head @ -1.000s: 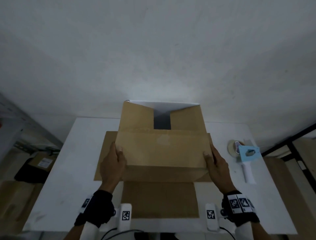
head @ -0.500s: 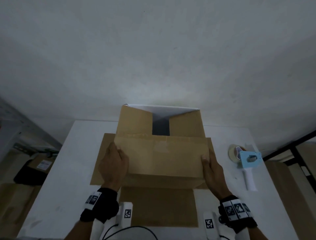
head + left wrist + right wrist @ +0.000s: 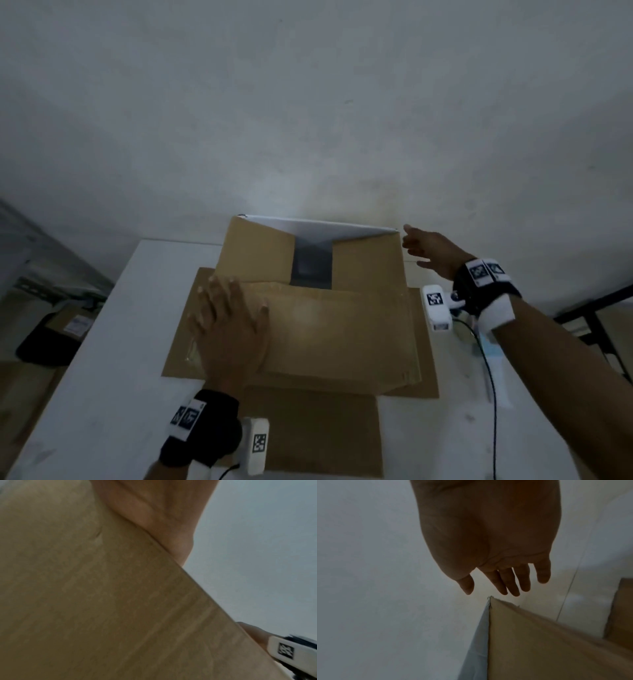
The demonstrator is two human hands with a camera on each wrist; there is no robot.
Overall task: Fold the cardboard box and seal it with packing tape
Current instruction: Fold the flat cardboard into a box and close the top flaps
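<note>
Surface: white rectangular table, set against a pale wall.
On it, centre: brown cardboard box, lower flaps spread flat on the tabletop.
On it, right: black cable, trailing toward the near edge.

- The left hand is lying flat, palm down, with its fingers spread and straight, a black band showing on its wrist.
- The right hand is reaching forward with the arm stretched out, fingers loosely extended and gripping nothing.
</note>
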